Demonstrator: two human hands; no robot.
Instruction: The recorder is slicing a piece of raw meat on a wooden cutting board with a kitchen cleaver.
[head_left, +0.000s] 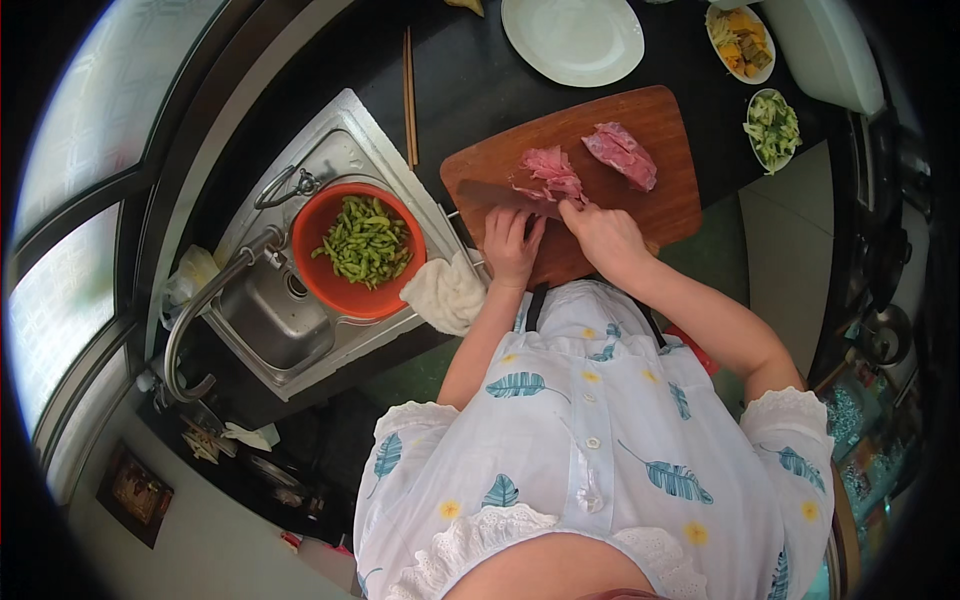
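A wooden cutting board (502, 154) lies on the dark counter before me. My right hand (606, 234) grips a broad-bladed kitchen knife (499, 196), its blade pointing left across the board. Fingers bent, my left hand (513, 241) rests at the near side of the blade; whether it touches meat there is hidden. Just beyond the blade lies a pile of cut raw meat (553, 169). A larger piece of raw meat (621, 155) sits apart from it, further right on the board.
Left of the board, an orange bowl (304, 255) of green pods stands on the steel sink (277, 315), near a white cloth (446, 294). Chopsticks (410, 97), a white plate (574, 37) and dishes of cut vegetables (772, 129) (742, 46) stand on the counter.
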